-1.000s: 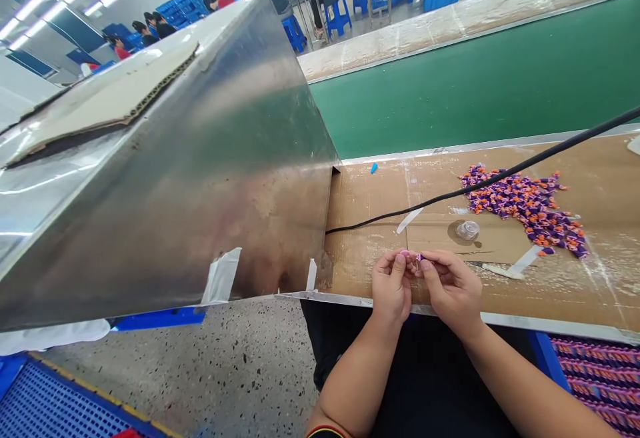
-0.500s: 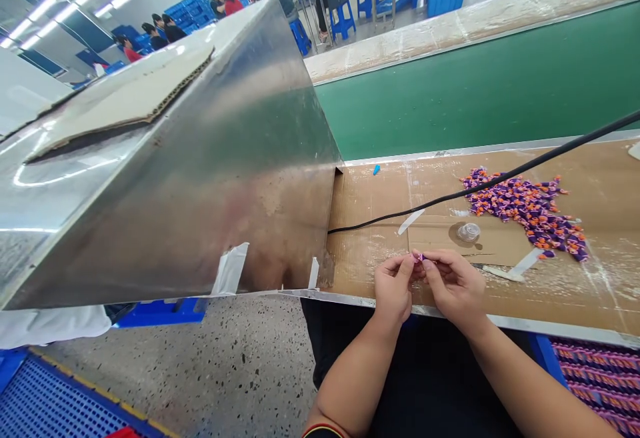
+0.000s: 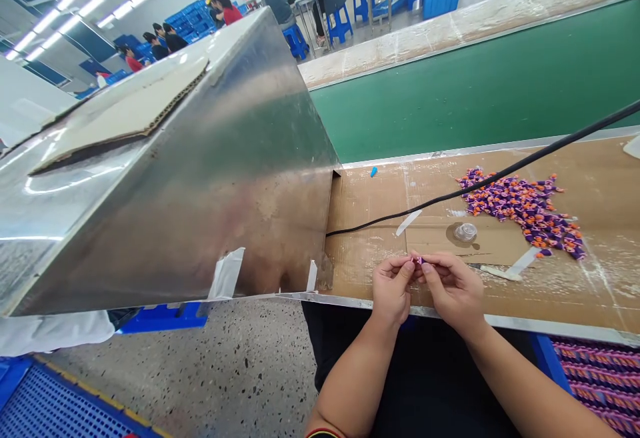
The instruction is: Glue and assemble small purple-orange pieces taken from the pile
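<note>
Right at the near edge of the bench, both hands are meeting fingertip to fingertip. The small purple piece (image 3: 418,260) is sitting exactly between them. The left hand (image 3: 393,289) is pinching it from one side with thumb and forefinger, and the right hand (image 3: 453,288) is pinching it from the other. The fingers are closed so tightly that only a speck of the piece is showing, too little to tell which way its long axis is running. Neither hand is the nearer one; they are sharing it at the midpoint, over the cardboard-covered bench (image 3: 590,291).

Moving outward, a clear little cap (image 3: 465,232) is lying just beyond the right hand's fingers. Farther off to the right, the pile of purple and orange pieces (image 3: 520,208) is spreading out under the black cable (image 3: 480,183), so the right hand is the closer one to both. On the other side, the steel housing (image 3: 200,158) is looming well apart from the left hand.
</note>
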Motion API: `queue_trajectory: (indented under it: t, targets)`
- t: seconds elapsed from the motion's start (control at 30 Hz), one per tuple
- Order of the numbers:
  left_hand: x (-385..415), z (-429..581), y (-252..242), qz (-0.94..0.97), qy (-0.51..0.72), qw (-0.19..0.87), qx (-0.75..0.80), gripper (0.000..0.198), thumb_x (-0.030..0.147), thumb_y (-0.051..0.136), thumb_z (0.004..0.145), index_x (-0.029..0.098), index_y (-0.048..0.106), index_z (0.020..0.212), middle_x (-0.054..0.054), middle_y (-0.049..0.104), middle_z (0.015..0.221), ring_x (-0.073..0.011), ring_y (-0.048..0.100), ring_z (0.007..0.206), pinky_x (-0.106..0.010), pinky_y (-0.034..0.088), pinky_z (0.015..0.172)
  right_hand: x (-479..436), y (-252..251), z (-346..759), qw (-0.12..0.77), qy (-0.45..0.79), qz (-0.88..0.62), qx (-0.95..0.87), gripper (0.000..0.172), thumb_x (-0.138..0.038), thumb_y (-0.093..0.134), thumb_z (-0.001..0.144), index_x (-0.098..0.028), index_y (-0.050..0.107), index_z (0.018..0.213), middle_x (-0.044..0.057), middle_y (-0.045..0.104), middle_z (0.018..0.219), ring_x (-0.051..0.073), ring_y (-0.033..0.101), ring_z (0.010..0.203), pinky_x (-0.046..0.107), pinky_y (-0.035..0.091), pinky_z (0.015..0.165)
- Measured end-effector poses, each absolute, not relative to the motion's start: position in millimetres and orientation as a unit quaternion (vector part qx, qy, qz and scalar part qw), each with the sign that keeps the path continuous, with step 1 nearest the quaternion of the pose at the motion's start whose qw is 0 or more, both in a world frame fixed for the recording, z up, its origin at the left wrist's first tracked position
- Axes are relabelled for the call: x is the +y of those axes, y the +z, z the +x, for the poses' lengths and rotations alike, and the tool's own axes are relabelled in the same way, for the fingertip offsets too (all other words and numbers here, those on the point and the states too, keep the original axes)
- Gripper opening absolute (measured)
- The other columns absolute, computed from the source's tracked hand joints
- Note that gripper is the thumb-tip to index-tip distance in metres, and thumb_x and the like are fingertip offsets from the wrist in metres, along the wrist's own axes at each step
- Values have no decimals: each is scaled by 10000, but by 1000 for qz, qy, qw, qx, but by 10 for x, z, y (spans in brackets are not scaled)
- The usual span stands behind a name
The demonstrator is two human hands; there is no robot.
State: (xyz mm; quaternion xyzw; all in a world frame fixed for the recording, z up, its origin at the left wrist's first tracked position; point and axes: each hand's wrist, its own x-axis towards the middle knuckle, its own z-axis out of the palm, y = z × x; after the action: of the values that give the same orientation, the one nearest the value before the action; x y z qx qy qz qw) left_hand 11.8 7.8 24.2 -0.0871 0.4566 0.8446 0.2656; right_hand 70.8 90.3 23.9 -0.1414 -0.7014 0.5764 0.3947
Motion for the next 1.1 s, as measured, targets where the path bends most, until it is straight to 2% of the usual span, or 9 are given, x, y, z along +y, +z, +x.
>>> queue_trajectory:
  t: [0.1,0.2,0.4,0.6,0.87,1.1]
  targets:
    - [65,99,244,-102,850,265,443,531,525,1073,474,160,790,737,-81,789,786,-169,739,714,-278,608,720,915,269,690,428,536,-140,-715,95,-242,703,994,-265,791,1021,63,826,967,208,805,818,324,697,702]
    - [57,93,237,-113,857,257,432,522,512,1078,475,158,801,743,-85,794,819,-164,742,759,-270,598,760,892,292,682,441,504,-145,-729,102,-235,712,980,-267,808,993,59,821,900,212,788,770,348,691,700]
    - [43,110,212,-119,859,252,429,541,544,1068,489,160,784,744,-72,780,823,-162,723,770,-300,598,821,797,233,667,423,502,-157,-738,109,-265,723,978,-263,828,1003,73,844,951,228,813,801,369,714,760]
    - [49,106,220,-140,860,248,423,555,560,1065,470,170,767,727,-73,780,824,-175,720,761,-317,595,811,783,227,644,434,495,-142,-739,129,-213,708,979,-267,820,1015,64,846,959,220,817,802,359,713,758]
    - [45,120,249,-129,868,258,405,496,525,1064,520,175,785,732,-64,786,836,-164,731,805,-285,598,833,791,236,636,439,477,-141,-749,127,-188,718,969,-264,815,999,51,848,946,214,818,788,337,711,741]
    - [41,138,209,-121,861,244,430,514,555,1046,543,166,779,746,-83,780,856,-183,730,814,-313,594,857,792,231,625,445,471,-139,-749,124,-169,733,959,-259,813,990,47,849,946,203,818,785,320,705,748]
